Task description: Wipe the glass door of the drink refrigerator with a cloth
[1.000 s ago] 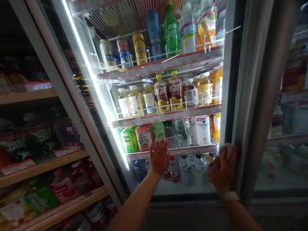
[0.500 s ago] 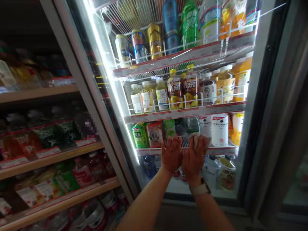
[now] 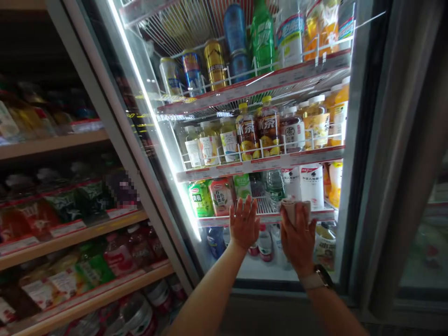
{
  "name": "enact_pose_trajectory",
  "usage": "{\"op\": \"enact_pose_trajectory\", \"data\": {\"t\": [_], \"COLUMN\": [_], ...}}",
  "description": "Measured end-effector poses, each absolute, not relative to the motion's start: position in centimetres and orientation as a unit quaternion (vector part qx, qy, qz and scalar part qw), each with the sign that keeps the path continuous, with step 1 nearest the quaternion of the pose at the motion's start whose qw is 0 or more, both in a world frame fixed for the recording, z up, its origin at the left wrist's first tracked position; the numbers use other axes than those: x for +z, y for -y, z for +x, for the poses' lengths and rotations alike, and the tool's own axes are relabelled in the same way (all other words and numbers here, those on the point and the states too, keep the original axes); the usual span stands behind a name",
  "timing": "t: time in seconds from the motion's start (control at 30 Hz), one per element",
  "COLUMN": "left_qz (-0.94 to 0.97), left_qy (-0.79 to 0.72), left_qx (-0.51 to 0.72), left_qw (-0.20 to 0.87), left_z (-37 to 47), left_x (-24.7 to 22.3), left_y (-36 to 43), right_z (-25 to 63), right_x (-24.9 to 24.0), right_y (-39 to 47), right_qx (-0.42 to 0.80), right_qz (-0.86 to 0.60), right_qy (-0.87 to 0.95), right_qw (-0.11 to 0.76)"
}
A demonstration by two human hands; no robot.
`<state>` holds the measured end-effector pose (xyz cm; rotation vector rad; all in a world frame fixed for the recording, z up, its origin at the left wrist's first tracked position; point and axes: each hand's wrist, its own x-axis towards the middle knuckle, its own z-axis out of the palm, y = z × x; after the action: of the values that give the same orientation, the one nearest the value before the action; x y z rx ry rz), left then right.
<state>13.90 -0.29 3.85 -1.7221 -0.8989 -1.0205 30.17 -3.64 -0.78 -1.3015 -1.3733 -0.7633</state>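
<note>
Head camera view: two bare hands reach up to the lit glass front (image 3: 259, 78) of a drinks fridge. Taking the picture as a clock face, a folded, pale cloth (image 3: 295, 206) sits near 4 o'clock, in front of a stocked shelf. For cloth work against upright glass like this, it would help to spread the cloth flatter under the whole palm, press evenly, and move in slow, overlapping strokes, with fingertips behind the cloth's edge so bare skin leaves no marks.

The right hand (image 3: 299, 239) is just below, at the cloth's 6 o'clock. Its fingers lie over the cloth, slightly bent, holding it; the thumb's grip cannot be made out. A dark watch (image 3: 324, 276) circles the wrist.

The left hand (image 3: 244, 227), near 5 o'clock, holds nothing. Its fingers are stretched upward and spread, palm turned to the glass, apparently resting on it for support, though contact is hard to confirm. Behind the glass, a red drink pack (image 3: 221, 197) shows at that hand's 10 o'clock, and a clear water bottle (image 3: 275, 185) at the cloth's 11 o'clock.
</note>
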Motion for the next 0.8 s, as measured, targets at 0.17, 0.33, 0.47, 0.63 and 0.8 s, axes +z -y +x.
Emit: {"op": "enact_pose_trajectory", "data": {"t": [0.17, 0.33, 0.47, 0.63, 0.8], "left_qz": [-0.698, -0.698, -0.699, -0.695, -0.688], "left_qy": [0.351, 0.347, 0.354, 0.358, 0.372], "left_qx": [-0.432, -0.442, -0.437, -0.426, -0.407], "left_qw": [0.450, 0.445, 0.442, 0.455, 0.471], "left_z": [14.0, 14.1, 14.2, 14.2, 14.1], "left_x": [4.1, 4.2, 4.1, 4.0, 3.6], "left_y": [0.3, 0.4, 0.5, 0.5, 0.2], "right_z": [35.9, 35.9, 31.5, 25.4, 23.1], "right_x": [-2.7, -1.7, -0.2, 0.3, 0.0], "right_y": [3.7, 3.8, 3.2, 2.3, 2.1], "right_qx": [-0.312, -0.279, -0.271, -0.287, -0.284], "right_qz": [-0.570, -0.550, -0.533, -0.517, -0.505], "right_qy": [0.499, 0.481, 0.480, 0.501, 0.497], "right_qw": [0.573, 0.623, 0.641, 0.633, 0.646]}}
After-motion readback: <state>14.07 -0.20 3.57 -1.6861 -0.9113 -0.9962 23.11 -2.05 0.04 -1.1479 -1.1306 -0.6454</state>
